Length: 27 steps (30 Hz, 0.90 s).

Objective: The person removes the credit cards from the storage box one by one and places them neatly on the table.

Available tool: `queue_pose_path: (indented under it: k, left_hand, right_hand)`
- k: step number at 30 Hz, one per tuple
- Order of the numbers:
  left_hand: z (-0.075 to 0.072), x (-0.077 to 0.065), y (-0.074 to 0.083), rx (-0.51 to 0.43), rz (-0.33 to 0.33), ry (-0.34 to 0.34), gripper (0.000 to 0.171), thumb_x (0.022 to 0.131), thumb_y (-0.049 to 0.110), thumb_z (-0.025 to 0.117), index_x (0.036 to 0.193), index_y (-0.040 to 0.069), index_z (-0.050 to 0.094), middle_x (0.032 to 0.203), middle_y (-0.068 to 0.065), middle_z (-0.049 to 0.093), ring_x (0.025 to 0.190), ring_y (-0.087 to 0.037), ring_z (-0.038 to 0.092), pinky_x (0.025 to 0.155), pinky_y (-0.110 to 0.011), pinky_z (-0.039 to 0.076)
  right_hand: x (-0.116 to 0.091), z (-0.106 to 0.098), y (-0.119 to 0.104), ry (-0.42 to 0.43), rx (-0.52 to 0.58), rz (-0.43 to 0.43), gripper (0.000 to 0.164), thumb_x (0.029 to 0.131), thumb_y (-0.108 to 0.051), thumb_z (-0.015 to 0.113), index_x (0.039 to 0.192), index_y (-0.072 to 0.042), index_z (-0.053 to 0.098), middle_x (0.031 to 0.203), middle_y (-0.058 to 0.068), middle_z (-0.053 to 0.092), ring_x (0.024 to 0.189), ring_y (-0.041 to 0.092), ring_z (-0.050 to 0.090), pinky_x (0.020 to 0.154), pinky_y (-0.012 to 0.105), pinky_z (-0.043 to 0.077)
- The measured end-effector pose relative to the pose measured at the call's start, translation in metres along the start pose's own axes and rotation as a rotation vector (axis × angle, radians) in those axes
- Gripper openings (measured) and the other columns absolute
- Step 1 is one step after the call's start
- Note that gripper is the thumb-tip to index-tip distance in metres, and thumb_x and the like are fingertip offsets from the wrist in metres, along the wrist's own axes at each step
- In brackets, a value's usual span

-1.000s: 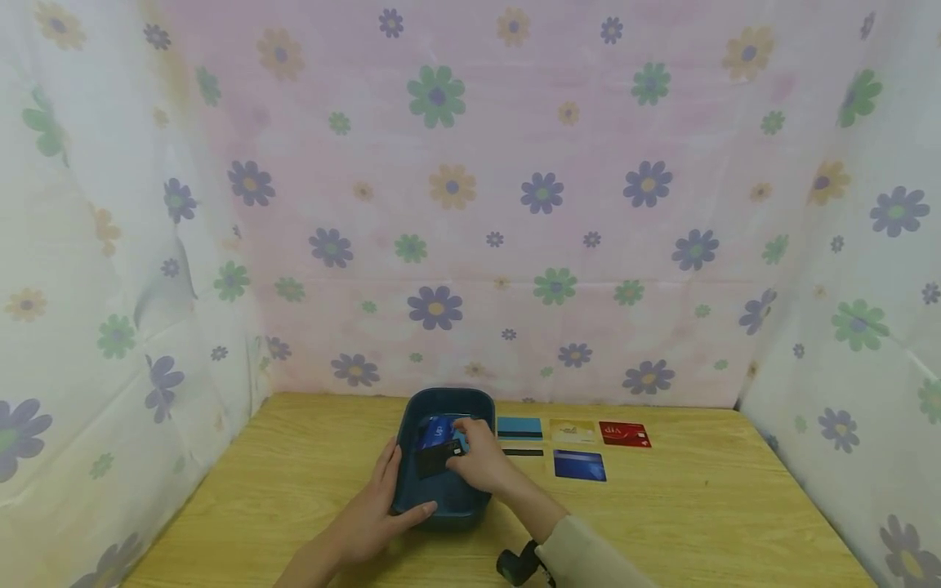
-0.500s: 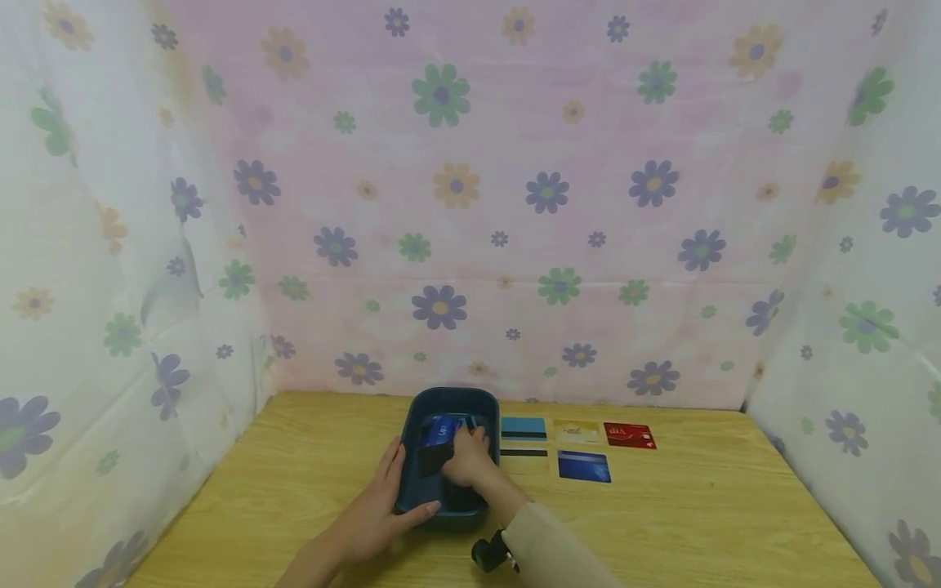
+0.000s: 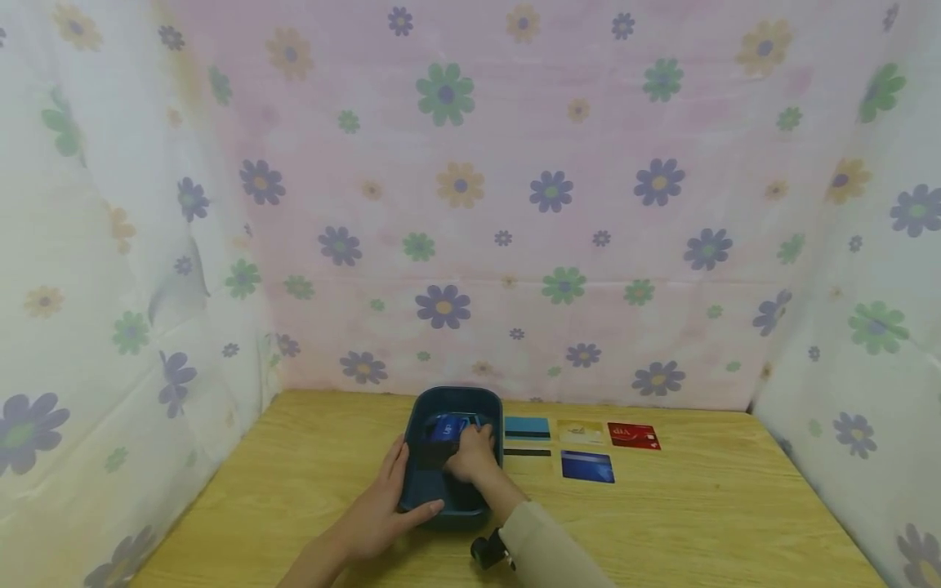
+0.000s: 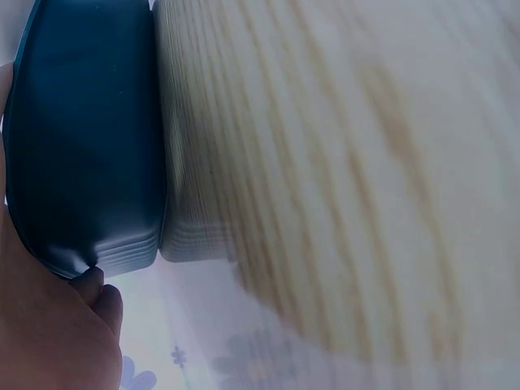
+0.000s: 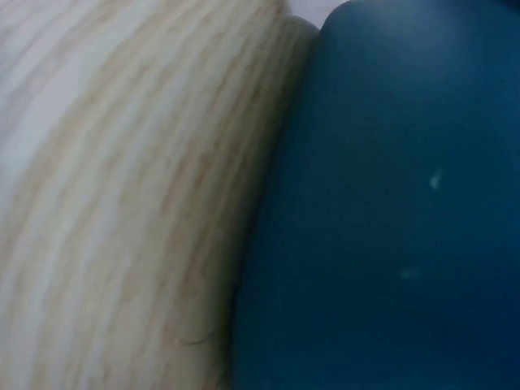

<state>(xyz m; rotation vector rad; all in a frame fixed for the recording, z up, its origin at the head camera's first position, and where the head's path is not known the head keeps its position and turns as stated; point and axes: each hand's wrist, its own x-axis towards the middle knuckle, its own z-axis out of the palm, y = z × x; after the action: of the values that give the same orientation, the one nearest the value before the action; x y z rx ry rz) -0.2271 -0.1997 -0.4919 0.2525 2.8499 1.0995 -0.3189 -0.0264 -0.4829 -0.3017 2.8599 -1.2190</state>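
A dark blue plastic container [image 3: 454,514] with a deep wall stands on the table. My left hand [image 3: 375,506] holds its left side, the thumb on the near rim and the other fingers along the outer wall. In the left wrist view, fingers [image 4: 106,305] curl at the container's edge. Inside, a blue card [image 3: 448,428] and a black card [image 3: 430,455] overlap. My right hand [image 3: 472,456] reaches into the container with curled fingers and grips the black card at its right edge; its fingertips are partly hidden. The right wrist view shows mainly the container's outer wall [image 5: 390,195].
Right of the container lie a light blue card [image 3: 527,426], a pale gold card [image 3: 581,432], a red VIP card [image 3: 634,435], a dark blue card [image 3: 587,466] and a pale card with a black stripe [image 3: 528,452]. Flowered cloth [image 3: 470,204] encloses the wooden table [image 3: 706,498].
My right hand has lowered deeper into the container, and its fingertips have become hidden. The black card has shifted slightly and looks more tilted. My left hand stays on the container. The head view has drifted slightly.
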Motion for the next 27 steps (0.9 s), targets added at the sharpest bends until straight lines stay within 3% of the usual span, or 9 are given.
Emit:
queue_pose_path:
  k: [9, 16, 21, 27]
  left_hand:
    - [0.0002, 0.0001, 0.0008, -0.002, 0.000, 0.008, 0.113, 0.092, 0.067, 0.063, 0.164, 0.004, 0.003, 0.172, -0.014, -0.007, 0.148, -0.047, 0.030, 0.111, -0.064, 0.036]
    - [0.0018, 0.0002, -0.0008, 0.003, -0.004, 0.016, 0.113, 0.091, 0.067, 0.064, 0.165, 0.004, 0.006, 0.172, -0.014, -0.005, 0.149, -0.045, 0.029, 0.112, -0.063, 0.036]
    - [0.0010, -0.0003, 0.0005, -0.004, 0.000, 0.009, 0.113, 0.092, 0.067, 0.064, 0.165, 0.004, 0.005, 0.172, -0.014, -0.006, 0.149, -0.047, 0.029, 0.111, -0.064, 0.036]
    - [0.0004, -0.0007, 0.0025, -0.007, 0.002, 0.002, 0.112, 0.092, 0.067, 0.063, 0.165, 0.004, 0.004, 0.172, -0.014, -0.007, 0.148, -0.048, 0.029, 0.111, -0.065, 0.035]
  right_hand:
    - [0.0028, 0.0041, 0.0021, 0.012, -0.038, -0.013, 0.080, 0.073, -0.007, 0.090, 0.134, 0.021, 0.048, 0.131, 0.039, 0.054, 0.130, 0.059, 0.042, 0.112, 0.063, 0.033]
    - [0.0022, 0.0055, 0.0039, 0.063, -0.070, -0.067, 0.065, 0.075, -0.005, 0.086, 0.128, 0.016, 0.056, 0.124, 0.033, 0.058, 0.121, 0.053, 0.051, 0.105, 0.060, 0.043]
    - [0.0036, 0.0062, 0.0033, 0.064, -0.038, -0.096, 0.061, 0.078, 0.001, 0.079, 0.132, 0.017, 0.053, 0.127, 0.033, 0.053, 0.110, 0.049, 0.060, 0.097, 0.058, 0.050]
    - [0.0023, 0.0046, 0.0013, 0.062, -0.005, -0.107, 0.052, 0.077, 0.008, 0.074, 0.125, 0.015, 0.056, 0.125, 0.032, 0.051, 0.101, 0.045, 0.063, 0.089, 0.057, 0.052]
